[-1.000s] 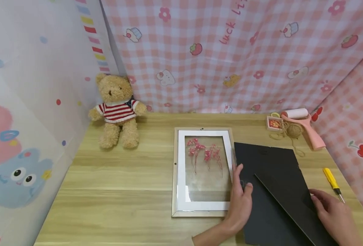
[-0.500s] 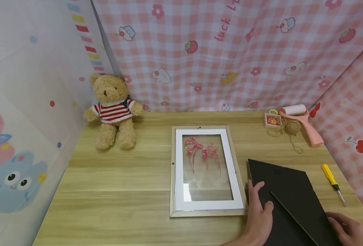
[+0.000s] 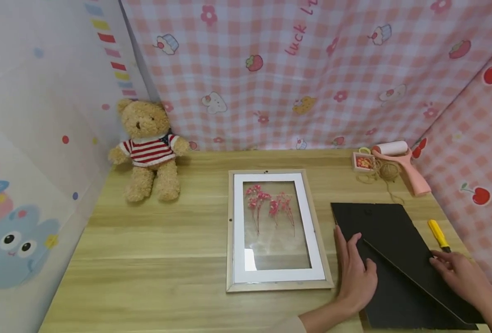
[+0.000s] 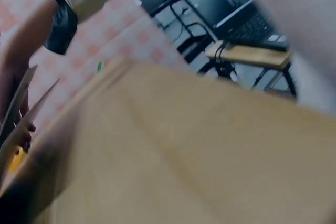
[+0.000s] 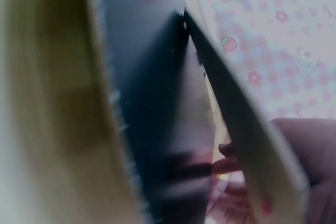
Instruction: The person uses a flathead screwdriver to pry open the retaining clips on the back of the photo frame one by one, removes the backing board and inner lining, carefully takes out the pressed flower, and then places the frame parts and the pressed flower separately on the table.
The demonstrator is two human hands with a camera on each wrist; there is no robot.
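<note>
Head view: black backing board (image 3: 379, 222) lies just beside picture frame (image 3: 274, 231).

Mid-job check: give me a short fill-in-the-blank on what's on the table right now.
1. The left hand rests flat on the ____ backing board.
2. The picture frame holds pressed ____ flowers.
3. The teddy bear wears a ____ sweater.
4. The screwdriver has a ____ handle.

Missing words: black; pink; striped; yellow

Both wrist views are blurred; the black backing board's (image 3: 400, 259) near corner leaves the head view's bottom edge.
</note>
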